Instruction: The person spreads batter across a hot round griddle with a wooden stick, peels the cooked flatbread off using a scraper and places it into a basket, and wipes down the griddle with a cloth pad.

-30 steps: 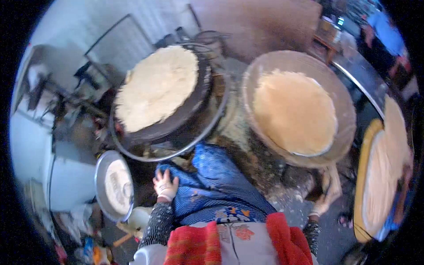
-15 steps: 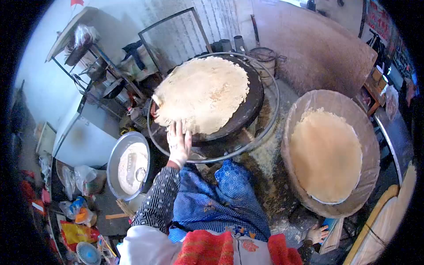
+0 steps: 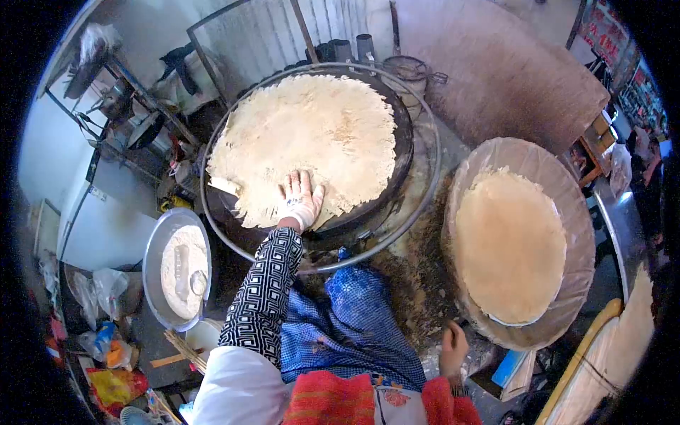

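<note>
A large, thin, pale flatbread (image 3: 319, 134) with ragged edges lies on a round black griddle (image 3: 404, 142). My left hand (image 3: 302, 202) rests palm down near its front edge, fingers spread. White material covers the back of that hand, and the fingers look bare. Left of the hand, a small pale strip (image 3: 225, 185) sits at the flatbread's edge. My right hand (image 3: 453, 348) hangs low beside my blue checked apron (image 3: 347, 329), fingers loosely bent and nothing visible in them. To its right stands a lined basket (image 3: 577, 276) holding a stack of round flatbreads (image 3: 511, 248).
A metal ring (image 3: 433, 163) surrounds the griddle. At left, a basin (image 3: 150, 276) contains pale batter or flour and a scoop (image 3: 198, 282). A blue-edged box (image 3: 516, 370) stands by the basket's foot. Shelving with pans (image 3: 145, 131) is at the far left.
My left hand has shifted forward and right onto the flatbread. The right hand has moved left, away from the blue-edged box. The view has tilted slightly.
</note>
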Tool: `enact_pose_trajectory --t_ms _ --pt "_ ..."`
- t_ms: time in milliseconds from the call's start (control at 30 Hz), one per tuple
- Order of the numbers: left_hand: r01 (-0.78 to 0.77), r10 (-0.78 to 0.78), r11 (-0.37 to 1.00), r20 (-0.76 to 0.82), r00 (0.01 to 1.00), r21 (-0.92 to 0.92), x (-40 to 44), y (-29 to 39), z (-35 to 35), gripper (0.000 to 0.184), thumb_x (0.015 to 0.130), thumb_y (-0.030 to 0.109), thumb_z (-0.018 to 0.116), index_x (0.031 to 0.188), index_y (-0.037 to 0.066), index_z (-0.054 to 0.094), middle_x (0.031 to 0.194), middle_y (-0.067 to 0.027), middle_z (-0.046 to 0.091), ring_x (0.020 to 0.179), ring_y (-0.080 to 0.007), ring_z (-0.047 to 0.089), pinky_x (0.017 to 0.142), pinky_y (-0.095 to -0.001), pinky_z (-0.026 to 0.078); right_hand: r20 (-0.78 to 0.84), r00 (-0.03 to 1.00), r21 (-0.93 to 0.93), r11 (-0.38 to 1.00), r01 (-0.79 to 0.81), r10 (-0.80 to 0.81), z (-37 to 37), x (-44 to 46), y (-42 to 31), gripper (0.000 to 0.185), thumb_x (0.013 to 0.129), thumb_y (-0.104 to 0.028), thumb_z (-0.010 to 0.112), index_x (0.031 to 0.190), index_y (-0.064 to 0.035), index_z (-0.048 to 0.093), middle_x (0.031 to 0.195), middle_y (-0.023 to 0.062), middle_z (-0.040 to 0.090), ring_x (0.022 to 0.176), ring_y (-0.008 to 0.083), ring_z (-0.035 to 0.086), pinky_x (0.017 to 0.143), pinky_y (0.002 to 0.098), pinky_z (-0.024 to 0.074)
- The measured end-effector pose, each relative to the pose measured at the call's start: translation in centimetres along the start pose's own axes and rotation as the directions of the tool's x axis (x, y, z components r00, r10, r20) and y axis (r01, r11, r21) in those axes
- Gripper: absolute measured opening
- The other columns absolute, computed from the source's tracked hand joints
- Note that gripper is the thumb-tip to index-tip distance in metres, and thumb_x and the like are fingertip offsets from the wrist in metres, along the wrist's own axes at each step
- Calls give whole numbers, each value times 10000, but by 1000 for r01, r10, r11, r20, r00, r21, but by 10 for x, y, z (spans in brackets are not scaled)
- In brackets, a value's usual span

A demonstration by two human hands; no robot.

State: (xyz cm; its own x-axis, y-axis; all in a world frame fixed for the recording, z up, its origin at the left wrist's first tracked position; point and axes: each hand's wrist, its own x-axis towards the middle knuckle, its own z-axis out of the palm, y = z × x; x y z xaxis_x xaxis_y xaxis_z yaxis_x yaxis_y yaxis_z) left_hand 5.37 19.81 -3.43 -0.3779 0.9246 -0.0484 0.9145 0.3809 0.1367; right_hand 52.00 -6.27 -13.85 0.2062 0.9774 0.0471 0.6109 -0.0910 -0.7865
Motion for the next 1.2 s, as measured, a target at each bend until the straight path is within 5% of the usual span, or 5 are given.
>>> enact_pose_trajectory --t_ms 400,533,767,833,1200 --pt "-133 179 967 206 962 -218 -87 17 -44 763 957 567 415 1520 74 265 1573 -268 190 1455 -452 169 1186 -550 75 563 795 711 357 -606 226 175 234 -203 398 911 -256 651 1239 -48 564 877 75 629 603 221 580 542 398 565" --pt "-450 372 861 -308 876 -238 -147 -14 -85 611 915 413 587 1391 53 453 1406 -272 426 1319 -436 391 1124 -560 254 384 921 888 250 -386 61 168 268 -169 211 880 -186 658 1048 -64 692 966 72 680 833 185 645 757 326 555" --pt "-195 178 978 -180 967 -79 -158 -173 -36 337 918 374 552 1093 100 642 1216 -181 550 1205 -393 469 1073 -549 312 113 975 488 866 112 -190 -18 390 -34 317 888 -294 626 1023 -21 713 1014 81 706 952 182 646 823 334 524" --pt "-333 343 939 -175 923 81 -154 -192 16 421 903 463 549 1119 112 638 1226 -179 538 1288 -387 406 1136 -591 193 291 832 -829 309 466 -473 -136 451 -26 203 900 -219 587 806 -86 708 767 125 686 728 268 660 636 392 516" --pt "-333 329 943 -174 928 4 -163 -57 49 490 876 564 554 976 100 674 991 -121 656 1051 -354 566 1065 -529 283 -53 909 -892 429 143 -413 -331 407 -346 285 781 -196 615 977 -5 693 930 186 712 865 325 692 780 409 548"
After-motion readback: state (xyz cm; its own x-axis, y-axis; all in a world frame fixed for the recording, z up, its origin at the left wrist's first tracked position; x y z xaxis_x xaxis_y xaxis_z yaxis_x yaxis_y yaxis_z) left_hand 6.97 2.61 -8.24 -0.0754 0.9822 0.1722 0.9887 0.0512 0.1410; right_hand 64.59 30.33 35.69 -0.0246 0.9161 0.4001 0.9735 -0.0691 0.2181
